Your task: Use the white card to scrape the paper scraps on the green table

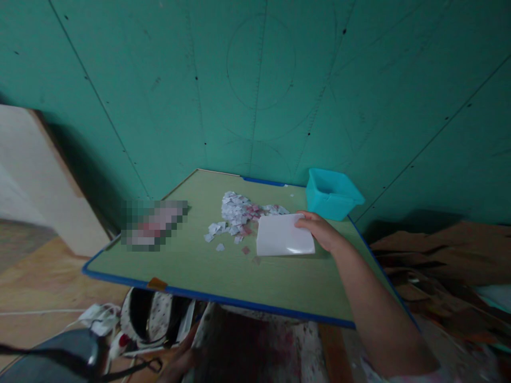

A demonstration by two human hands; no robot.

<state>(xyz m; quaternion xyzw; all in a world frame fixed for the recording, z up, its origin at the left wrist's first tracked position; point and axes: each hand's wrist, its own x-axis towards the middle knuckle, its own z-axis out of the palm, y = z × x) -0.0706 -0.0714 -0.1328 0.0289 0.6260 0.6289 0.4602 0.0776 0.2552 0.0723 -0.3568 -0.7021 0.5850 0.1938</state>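
Observation:
My right hand (313,224) grips the upper right corner of a glossy white sheet (284,236), its thumb on the face and its fingers partly hidden behind. The sheet is held over the green table, its left edge beside a heap of small paper scraps (235,208). Most scraps are white and some are pinkish red; several lie loose at the front of the heap. Below the table's front edge, my left hand (181,357) shows dim and blurred, and its fingers cannot be made out.
The green table (187,263) has a blue edge and stands against a green wall. At its back right corner sits a turquoise bin (333,199). A pixelated item (155,226) lies at the left. Bags and cables lie below; flattened cardboard (435,250) is at the right.

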